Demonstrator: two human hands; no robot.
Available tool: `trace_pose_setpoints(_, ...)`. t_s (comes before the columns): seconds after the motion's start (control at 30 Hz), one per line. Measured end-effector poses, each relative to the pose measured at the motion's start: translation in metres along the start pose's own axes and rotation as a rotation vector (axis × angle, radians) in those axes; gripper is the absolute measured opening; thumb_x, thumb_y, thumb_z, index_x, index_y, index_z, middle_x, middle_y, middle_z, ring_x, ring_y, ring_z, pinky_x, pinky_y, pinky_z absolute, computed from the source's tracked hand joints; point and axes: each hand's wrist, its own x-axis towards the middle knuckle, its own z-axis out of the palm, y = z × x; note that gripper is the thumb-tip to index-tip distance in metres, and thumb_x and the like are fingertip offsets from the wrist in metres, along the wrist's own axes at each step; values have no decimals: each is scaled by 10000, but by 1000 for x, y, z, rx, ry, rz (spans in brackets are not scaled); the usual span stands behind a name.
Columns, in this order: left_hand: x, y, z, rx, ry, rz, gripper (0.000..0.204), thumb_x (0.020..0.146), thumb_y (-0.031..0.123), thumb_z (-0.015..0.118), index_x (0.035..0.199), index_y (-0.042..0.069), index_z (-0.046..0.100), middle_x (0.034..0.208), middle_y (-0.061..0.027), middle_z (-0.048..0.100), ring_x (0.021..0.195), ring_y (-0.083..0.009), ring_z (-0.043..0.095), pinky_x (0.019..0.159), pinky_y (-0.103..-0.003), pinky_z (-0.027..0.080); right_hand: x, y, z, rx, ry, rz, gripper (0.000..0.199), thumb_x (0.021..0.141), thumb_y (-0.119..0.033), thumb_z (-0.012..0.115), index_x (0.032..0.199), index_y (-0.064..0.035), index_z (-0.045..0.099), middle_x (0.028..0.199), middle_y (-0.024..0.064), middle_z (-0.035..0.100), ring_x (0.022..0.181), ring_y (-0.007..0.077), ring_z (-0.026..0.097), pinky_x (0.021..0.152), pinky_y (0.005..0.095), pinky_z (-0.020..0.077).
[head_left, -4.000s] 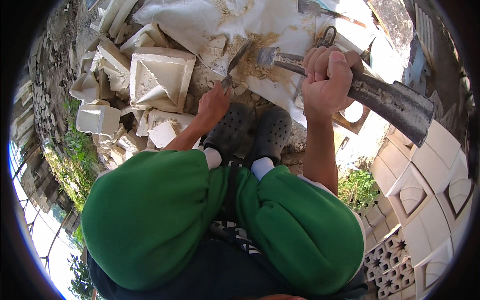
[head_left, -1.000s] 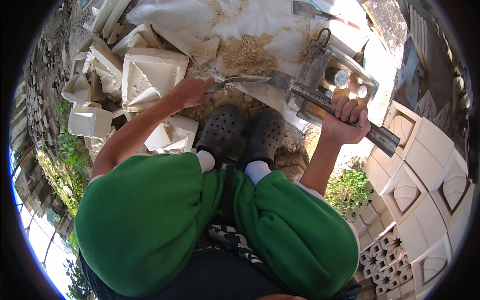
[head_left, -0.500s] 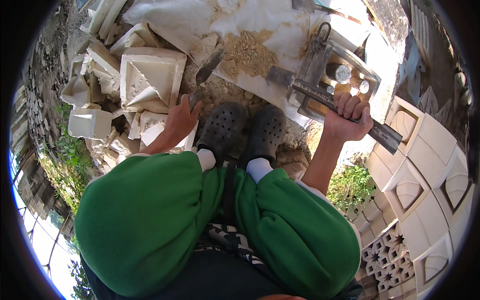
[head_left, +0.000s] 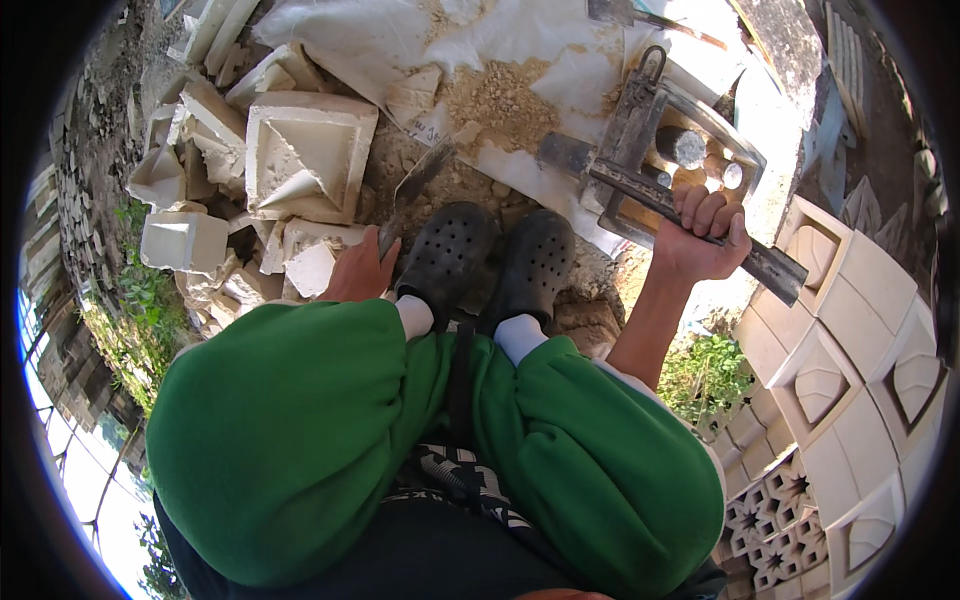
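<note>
Right hand [head_left: 705, 240] gripped long handle of rusty metal block mould [head_left: 655, 150]. Left hand [head_left: 360, 270] held grey steel trowel [head_left: 415, 190]. Broken white cast blocks [head_left: 300, 160] crowded left; black clogs [head_left: 490, 260] between.

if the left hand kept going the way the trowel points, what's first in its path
Probably the sandy mortar pile on the white sheet; the left hand aims its trowel up that way, though depth is unclear.

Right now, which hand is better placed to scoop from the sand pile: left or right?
Left, probably. The left hand already grips the trowel, whose blade points up toward the sand pile just beyond it. The right hand is closed around the metal mould's handle bar, so it isn't free.
</note>
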Motion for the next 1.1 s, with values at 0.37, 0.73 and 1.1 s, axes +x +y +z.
trace_pose_setpoints(0.37,9,24,-18,-45,17,36,353,927,303,512,1001,-21,390,706,-293,596,681,-497,565,624,-571,432,-1,0,-1,5,12,8,349,807,-263,468,563,-155,243,491,1,243,490,144,241,534,322,245)
trace_pose_setpoints(0.73,41,26,-15,-79,92,168,356,915,285,541,974,-37,404,630,-276,575,611,-487,557,549,-563,423,-4,0,2,4,-9,5,340,803,-250,476,565,-154,253,493,-1,249,489,144,245,535,320,246)
trace_pose_setpoints(1.1,60,55,-38,-172,149,15,438,924,359,513,1075,-49,458,715,-280,610,741,-480,593,686,-535,442,-5,-5,35,-78,-207,-17,313,805,-220,471,577,-135,275,494,-4,243,484,131,227,523,318,233)
